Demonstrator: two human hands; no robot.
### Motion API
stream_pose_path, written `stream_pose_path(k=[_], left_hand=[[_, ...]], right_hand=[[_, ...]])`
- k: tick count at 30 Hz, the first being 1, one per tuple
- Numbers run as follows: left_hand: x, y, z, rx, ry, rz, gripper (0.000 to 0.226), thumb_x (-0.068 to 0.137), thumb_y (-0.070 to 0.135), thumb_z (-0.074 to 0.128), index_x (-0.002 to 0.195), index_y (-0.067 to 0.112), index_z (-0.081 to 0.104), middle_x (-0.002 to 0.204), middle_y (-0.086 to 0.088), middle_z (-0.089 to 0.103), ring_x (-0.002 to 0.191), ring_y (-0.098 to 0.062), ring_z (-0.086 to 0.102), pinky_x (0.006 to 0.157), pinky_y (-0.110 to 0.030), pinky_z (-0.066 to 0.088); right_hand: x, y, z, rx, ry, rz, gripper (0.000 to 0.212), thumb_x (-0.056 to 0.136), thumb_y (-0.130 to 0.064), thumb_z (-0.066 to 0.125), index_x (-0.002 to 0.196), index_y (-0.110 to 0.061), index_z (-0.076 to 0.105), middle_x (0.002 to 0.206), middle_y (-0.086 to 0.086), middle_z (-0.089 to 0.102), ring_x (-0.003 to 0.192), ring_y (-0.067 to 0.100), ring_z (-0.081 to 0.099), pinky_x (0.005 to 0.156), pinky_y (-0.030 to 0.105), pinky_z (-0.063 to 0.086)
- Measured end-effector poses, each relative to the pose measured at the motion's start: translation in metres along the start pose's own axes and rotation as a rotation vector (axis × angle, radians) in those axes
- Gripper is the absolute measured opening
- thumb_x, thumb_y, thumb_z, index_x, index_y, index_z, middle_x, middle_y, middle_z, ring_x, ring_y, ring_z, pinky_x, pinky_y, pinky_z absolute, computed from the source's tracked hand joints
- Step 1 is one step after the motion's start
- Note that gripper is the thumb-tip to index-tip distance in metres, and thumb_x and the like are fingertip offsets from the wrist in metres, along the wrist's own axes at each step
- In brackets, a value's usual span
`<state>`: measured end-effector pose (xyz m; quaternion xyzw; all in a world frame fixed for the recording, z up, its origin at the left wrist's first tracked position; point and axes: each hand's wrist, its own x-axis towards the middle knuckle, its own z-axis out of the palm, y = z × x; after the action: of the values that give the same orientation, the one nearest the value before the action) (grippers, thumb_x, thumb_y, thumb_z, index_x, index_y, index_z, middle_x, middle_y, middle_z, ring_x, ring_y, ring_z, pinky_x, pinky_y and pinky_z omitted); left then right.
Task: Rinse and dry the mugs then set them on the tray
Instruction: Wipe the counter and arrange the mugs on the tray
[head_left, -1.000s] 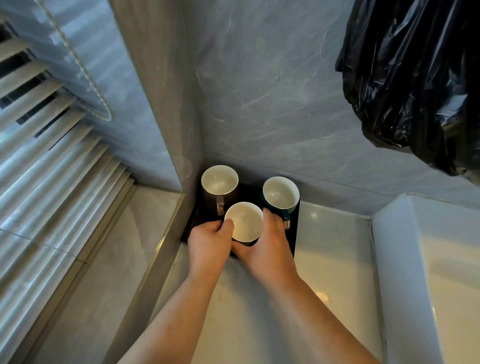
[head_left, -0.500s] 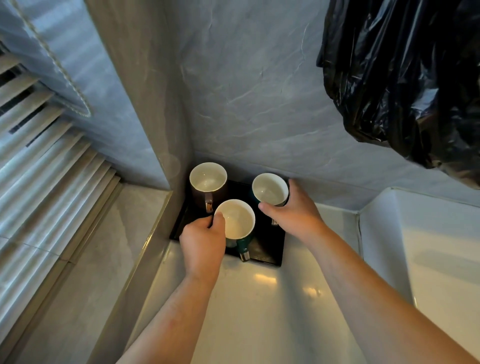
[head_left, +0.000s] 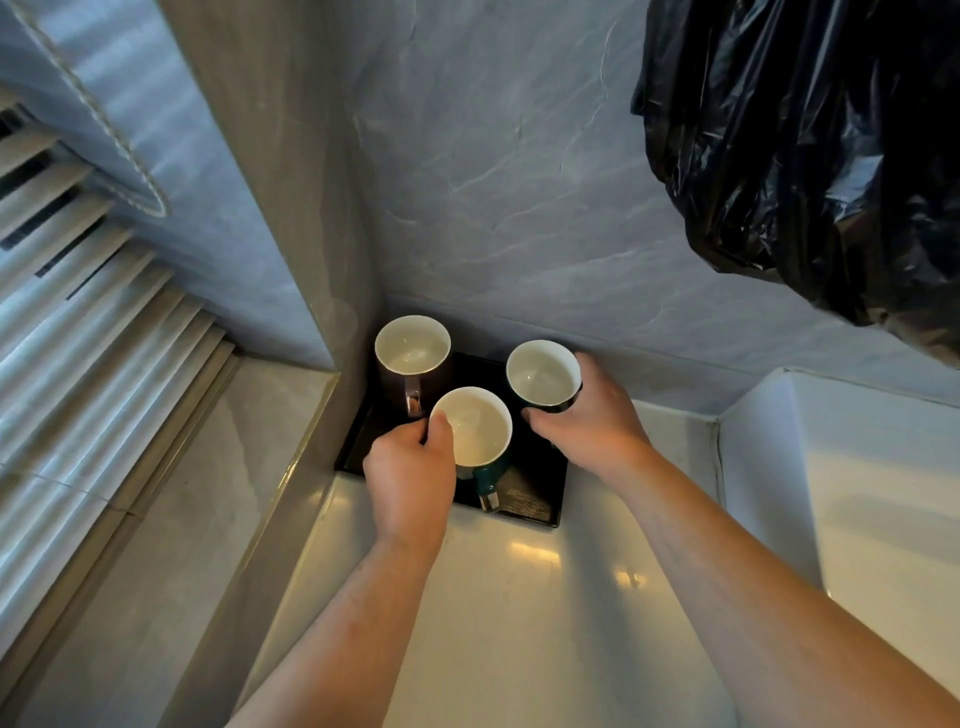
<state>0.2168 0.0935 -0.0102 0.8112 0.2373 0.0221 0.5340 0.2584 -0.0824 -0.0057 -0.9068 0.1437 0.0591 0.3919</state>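
Head view, tray (head_left: 527, 501): black, tucked in the counter corner against the wall, carrying all three mugs upright.
Brown mug (head_left: 413, 353): back left, untouched, handle toward the camera.
Front green mug (head_left: 480, 428): left hand (head_left: 410, 478) grips it, thumb on the rim.
Rear green mug (head_left: 543, 374): right hand (head_left: 587, 421) is curled round its side.
Insides: white; dryness cannot be told.
Progress: seemingly near the end, with only positioning and letting go left.
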Motion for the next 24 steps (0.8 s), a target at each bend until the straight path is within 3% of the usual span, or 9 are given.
stream_pose_path(k=[5, 9, 11, 14, 17, 19, 21, 24], left_hand=[[0.000, 0.001, 0.005, 0.014, 0.013, -0.024, 0.053, 0.099, 0.030, 0.056, 0.048, 0.017, 0.049, 0.044, 0.009, 0.043, 0.049, -0.009, 0.042, 0.047, -0.022, 0.032], [0.003, 0.000, 0.002, -0.005, -0.086, -0.075, 0.040, 0.098, 0.040, 0.055, 0.069, 0.016, 0.067, 0.066, 0.004, 0.062, 0.065, -0.011, 0.057, 0.054, -0.023, 0.038], [0.002, 0.000, 0.000, -0.072, -0.145, -0.142, 0.034, 0.099, 0.040, 0.053, 0.080, 0.017, 0.068, 0.075, 0.003, 0.062, 0.071, -0.011, 0.057, 0.058, -0.026, 0.039], [0.002, 0.002, -0.004, -0.048, -0.220, -0.141, 0.034, 0.102, 0.037, 0.048, 0.083, 0.017, 0.066, 0.073, 0.001, 0.058, 0.068, -0.011, 0.053, 0.058, -0.027, 0.039], [0.004, 0.000, -0.009, -0.012, -0.276, -0.114, 0.032, 0.102, 0.037, 0.048, 0.085, 0.017, 0.066, 0.076, -0.001, 0.060, 0.070, -0.014, 0.056, 0.061, -0.028, 0.047], [0.007, -0.005, -0.011, -0.052, -0.294, -0.145, 0.023, 0.099, 0.034, 0.055, 0.084, 0.022, 0.066, 0.085, -0.003, 0.064, 0.084, -0.020, 0.063, 0.081, -0.039, 0.060], [0.006, -0.006, -0.014, -0.072, -0.310, -0.162, 0.015, 0.097, 0.032, 0.059, 0.084, 0.027, 0.065, 0.092, -0.004, 0.066, 0.097, -0.025, 0.065, 0.093, -0.049, 0.057], [0.008, -0.006, -0.015, -0.026, -0.330, -0.132, 0.018, 0.096, 0.036, 0.059, 0.091, 0.022, 0.069, 0.093, -0.006, 0.068, 0.096, -0.025, 0.066, 0.093, -0.051, 0.057]], right_hand=[[-0.003, 0.003, 0.000, 0.089, -0.011, 0.000, 0.062, 0.069, -0.038, 0.081, 0.122, -0.039, 0.049, 0.116, -0.012, 0.059, 0.107, 0.014, 0.057, 0.088, 0.032, 0.049], [-0.005, 0.005, -0.001, 0.148, -0.057, 0.032, 0.067, 0.075, -0.043, 0.079, 0.130, -0.042, 0.042, 0.122, -0.014, 0.057, 0.111, 0.013, 0.055, 0.090, 0.031, 0.045], [-0.008, 0.004, -0.003, 0.179, -0.086, 0.051, 0.064, 0.079, -0.043, 0.078, 0.131, -0.041, 0.040, 0.121, -0.016, 0.055, 0.111, 0.012, 0.052, 0.088, 0.030, 0.041], [-0.013, 0.005, -0.008, 0.228, -0.119, 0.064, 0.058, 0.085, -0.043, 0.073, 0.133, -0.039, 0.041, 0.123, -0.016, 0.052, 0.117, 0.012, 0.049, 0.091, 0.028, 0.037], [-0.026, 0.014, -0.005, 0.231, 0.113, 0.049, 0.059, 0.092, -0.043, 0.064, 0.145, -0.025, 0.043, 0.144, -0.006, 0.049, 0.136, 0.018, 0.043, 0.109, 0.033, 0.037], [-0.038, 0.022, 0.002, 0.167, 0.289, -0.113, 0.047, 0.090, -0.039, 0.062, 0.132, -0.018, 0.057, 0.132, -0.001, 0.058, 0.126, 0.021, 0.051, 0.108, 0.042, 0.044], [-0.045, 0.026, 0.011, 0.139, 0.273, -0.191, 0.040, 0.088, -0.031, 0.065, 0.125, -0.017, 0.061, 0.124, -0.002, 0.060, 0.119, 0.019, 0.054, 0.102, 0.044, 0.049], [-0.044, 0.025, 0.014, 0.198, 0.178, -0.112, 0.047, 0.091, -0.027, 0.068, 0.136, -0.023, 0.052, 0.133, -0.007, 0.055, 0.121, 0.015, 0.054, 0.103, 0.041, 0.050]])
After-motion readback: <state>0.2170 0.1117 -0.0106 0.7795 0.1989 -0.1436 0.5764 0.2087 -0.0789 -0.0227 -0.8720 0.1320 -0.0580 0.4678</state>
